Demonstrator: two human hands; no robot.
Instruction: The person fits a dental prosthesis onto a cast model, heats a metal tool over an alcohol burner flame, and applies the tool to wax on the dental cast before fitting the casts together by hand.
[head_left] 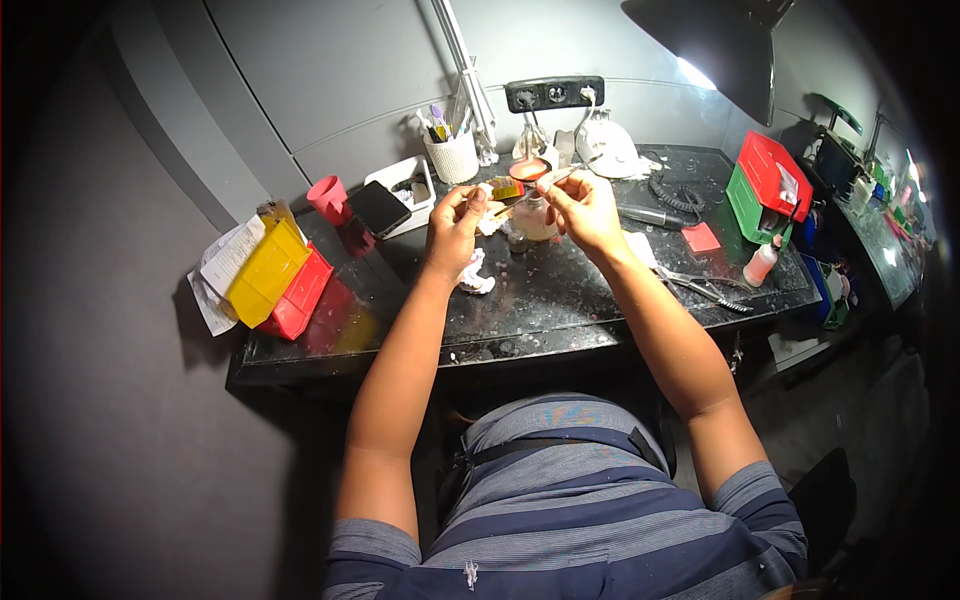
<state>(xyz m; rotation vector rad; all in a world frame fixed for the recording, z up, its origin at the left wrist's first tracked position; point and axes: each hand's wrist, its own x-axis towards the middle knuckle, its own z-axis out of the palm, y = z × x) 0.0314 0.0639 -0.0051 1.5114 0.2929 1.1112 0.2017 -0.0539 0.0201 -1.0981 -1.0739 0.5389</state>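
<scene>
Both of my hands are raised over the black worktop, with the fingertips pinched. My left hand is closed on a small whitish piece, too small to name. To its right, my right hand pinches something thin and pale, whose kind I cannot make out. A short dark stick shows between the hands; which one holds it is unclear. Just behind them stand a round orange-topped container and a yellow box. Below the fingers are a cloudy jar and a crumpled white tissue.
Bins lean at the left, one yellow; a red cup, black flat device and pen holder stand behind. Rightward lie a handpiece, pliers, a bottle and a red bin. A lamp hangs above.
</scene>
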